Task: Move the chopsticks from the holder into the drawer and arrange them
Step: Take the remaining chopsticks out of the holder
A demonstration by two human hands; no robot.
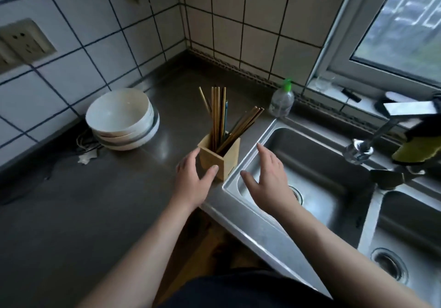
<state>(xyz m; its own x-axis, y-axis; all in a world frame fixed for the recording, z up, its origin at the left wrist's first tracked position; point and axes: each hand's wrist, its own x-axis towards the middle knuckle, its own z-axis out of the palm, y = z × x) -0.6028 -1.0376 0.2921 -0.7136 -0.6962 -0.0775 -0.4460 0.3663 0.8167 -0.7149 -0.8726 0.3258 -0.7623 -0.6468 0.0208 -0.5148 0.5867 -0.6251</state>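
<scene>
**Item: wooden chopstick holder** [223, 162], square, upright on the desk [71, 212], between the two hands. It is full of chopsticks [218, 114]; one bunch stands up, another leans away towards the sink [317, 140].

**Left hand** [193, 178]: fingers [194, 155] spread, curving beside the holder's left face, with the thumb tip seemingly touching its near face. No grip is closed.

**Right hand** [267, 176]: fingers straight and spread, holding nothing, just right of the holder and over the sink rim.

**Drawer:** not in view.

**Risks:** the holder sits just beside the sink edge, so a one-sided push could tip it. The leaning bunch would probably spill into the basin.

**Surface:** dark, smooth, slightly glossy desk.

**Room:** tiled kitchen corner with stacked white bowls [121, 116] left of the fingers, a green-capped bottle [281, 101] beyond them and a window [405, 33] far right.
</scene>
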